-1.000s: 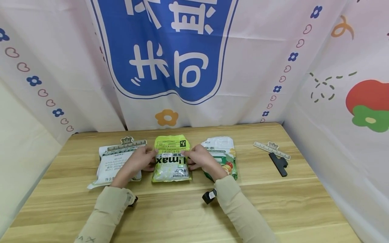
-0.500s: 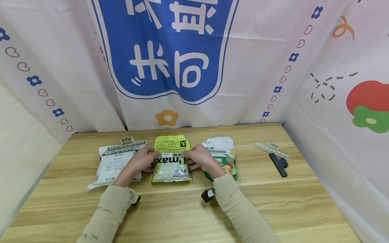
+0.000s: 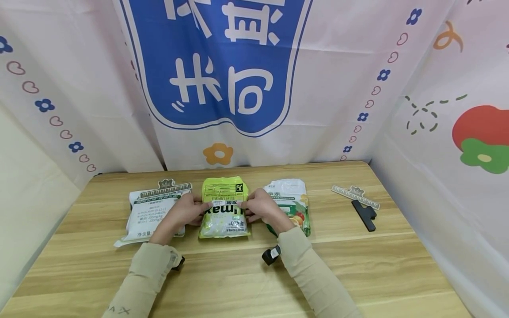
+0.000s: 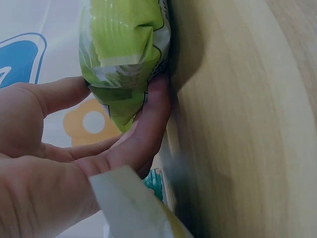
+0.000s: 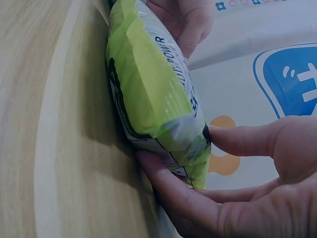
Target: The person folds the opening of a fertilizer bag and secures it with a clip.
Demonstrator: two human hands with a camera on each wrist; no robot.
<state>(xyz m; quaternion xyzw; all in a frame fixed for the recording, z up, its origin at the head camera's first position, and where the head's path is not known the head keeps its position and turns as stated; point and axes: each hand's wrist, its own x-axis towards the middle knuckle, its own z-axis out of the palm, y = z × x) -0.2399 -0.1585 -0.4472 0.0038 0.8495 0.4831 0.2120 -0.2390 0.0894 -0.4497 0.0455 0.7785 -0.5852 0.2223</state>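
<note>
A lime-green and white plastic packet [image 3: 223, 223] with black lettering lies in the middle of the table. At its left edge my left hand [image 3: 186, 210] grips it, thumb on the printed face. My right hand [image 3: 263, 206] holds the opposite edge the same way. In the left wrist view the packet [image 4: 124, 44] sits between the thumb and the fingers tucked under its side. From the right wrist, the packet's lower face [image 5: 148, 84] shows close to the tabletop, with fingers curled beneath and the thumb on the other side.
To the left lies a white packet [image 3: 149, 221] with a piano-patterned clip [image 3: 166, 190] on its top edge. A white-and-green packet [image 3: 292, 201] lies beside my right hand. Further right are another piano-patterned clip [image 3: 355, 196] and a black clip [image 3: 363, 215]. A printed curtain [image 3: 326, 97] hangs behind the table [image 3: 222, 282].
My left thumb has shifted slightly inward and down across the packet's face. Both wrists have moved a little closer together, and the packet has stayed in place.
</note>
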